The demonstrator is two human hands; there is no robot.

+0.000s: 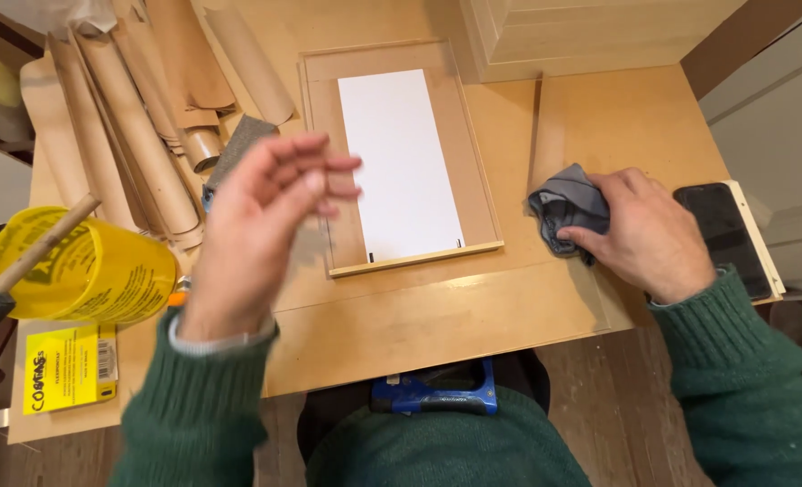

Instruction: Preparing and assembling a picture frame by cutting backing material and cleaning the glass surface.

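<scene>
Over the workbench (419, 325) | left hand (261, 234) raised, fingers spread, empty | right hand (640, 234) clutching grey cloth (568, 207)

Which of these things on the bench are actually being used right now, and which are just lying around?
In use:
- grey cloth, under the right hand
- shallow wooden tray holding a white sheet, just past the raised, empty left hand

Lying about:
- yellow tub with a brush handle
- brown paper rolls
- black phone
- blue tool
- yellow packet
</scene>
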